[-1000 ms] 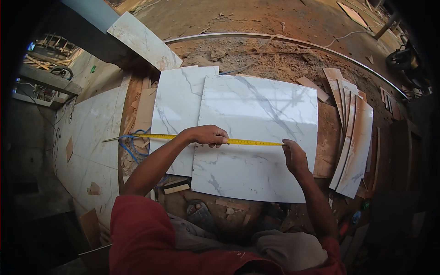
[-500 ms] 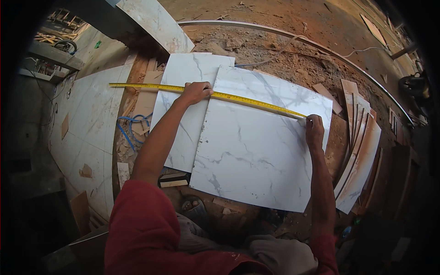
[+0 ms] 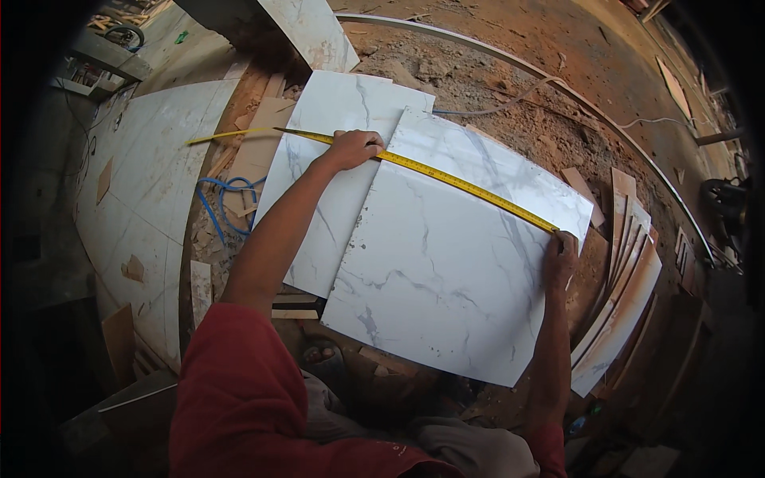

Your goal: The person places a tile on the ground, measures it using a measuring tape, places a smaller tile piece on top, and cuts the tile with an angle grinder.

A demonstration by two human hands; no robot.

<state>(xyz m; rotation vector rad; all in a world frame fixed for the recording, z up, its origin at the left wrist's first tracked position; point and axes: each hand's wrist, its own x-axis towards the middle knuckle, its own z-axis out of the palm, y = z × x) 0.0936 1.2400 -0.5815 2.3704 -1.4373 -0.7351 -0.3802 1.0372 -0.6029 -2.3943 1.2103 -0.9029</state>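
A yellow tape measure blade [image 3: 470,187] stretches across a large white tile with grey veins [image 3: 430,271]. Its left part bends over a second veined tile [image 3: 319,223], which lies partly beneath the first. My left hand [image 3: 355,150] is closed round the blade near the upper left edge of the top tile. Beyond that hand, the blade's free end sticks out to the left over bare ground. My right hand [image 3: 561,245] is closed at the blade's right end, close to the top tile's right edge; its fingertips are partly hidden.
Stacked tile strips [image 3: 617,279] stand at the right. A blue cord [image 3: 227,191] lies left of the tiles, beside a large pale slab [image 3: 143,175]. Behind are rubble [image 3: 470,80], a long metal strip [image 3: 486,52] and an upright panel [image 3: 311,32]. My foot [image 3: 323,353] is below the tiles.
My right hand has moved slightly down and to the right with its end of the tape. The blade now slants more, and its left part has twisted and bent. The view has shifted a little.
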